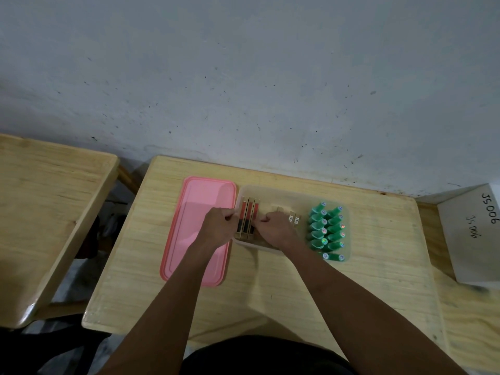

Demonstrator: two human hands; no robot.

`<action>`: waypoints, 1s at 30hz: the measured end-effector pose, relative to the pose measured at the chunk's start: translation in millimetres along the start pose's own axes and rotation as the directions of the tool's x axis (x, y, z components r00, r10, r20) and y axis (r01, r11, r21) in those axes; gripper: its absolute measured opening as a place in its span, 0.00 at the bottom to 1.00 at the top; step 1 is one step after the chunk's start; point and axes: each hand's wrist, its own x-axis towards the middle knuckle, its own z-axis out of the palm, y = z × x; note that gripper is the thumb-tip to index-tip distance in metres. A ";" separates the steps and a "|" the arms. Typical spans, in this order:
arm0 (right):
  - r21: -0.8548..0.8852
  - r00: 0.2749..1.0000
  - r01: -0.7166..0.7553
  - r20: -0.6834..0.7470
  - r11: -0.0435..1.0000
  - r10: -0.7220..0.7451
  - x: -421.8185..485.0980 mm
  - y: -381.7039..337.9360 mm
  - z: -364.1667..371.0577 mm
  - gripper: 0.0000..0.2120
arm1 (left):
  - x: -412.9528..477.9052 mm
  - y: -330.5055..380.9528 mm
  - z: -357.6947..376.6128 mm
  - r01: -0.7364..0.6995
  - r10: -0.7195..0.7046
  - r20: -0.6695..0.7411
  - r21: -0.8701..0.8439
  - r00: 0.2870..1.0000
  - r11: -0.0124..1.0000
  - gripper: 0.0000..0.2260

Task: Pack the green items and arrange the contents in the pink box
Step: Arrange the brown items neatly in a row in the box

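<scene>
A clear plastic box (273, 192) sits mid-table beside its pink lid (200, 204), which lies flat to the left. Inside the box's right end stand several green capped tubes (328, 228) in two rows, and one more lies along the front wall. At the left end lie three tan cartons with red and black panels (247, 212). My left hand (217, 226) has its fingers curled against the leftmost carton. My right hand (274, 226) presses its curled fingers on the cartons' right side. More small cartons (293, 219) lie behind my right hand, partly hidden.
The wooden table (270, 288) backs onto a grey wall. A second wooden table (46, 201) stands to the left across a gap. A white cardboard box marked JS006 (470, 234) rests at the right edge.
</scene>
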 end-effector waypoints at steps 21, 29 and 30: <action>0.019 0.950 0.001 -0.313 1.000 0.005 4.2 11.0 -28.0 0.11 | 0.4 0.8 0.0 -0.015 0.015 -0.004 -0.024 1.000 1.000 0.15; -0.492 0.978 -0.061 -0.205 0.868 -0.047 7.5 13.2 -17.3 0.12 | 0.9 -0.6 0.1 -0.017 0.017 -0.012 -0.019 1.000 1.000 0.15; -0.467 0.977 -0.053 -0.205 0.883 -0.050 7.6 11.6 -14.4 0.12 | 0.8 -0.8 0.0 -0.021 0.021 -0.012 -0.014 1.000 1.000 0.15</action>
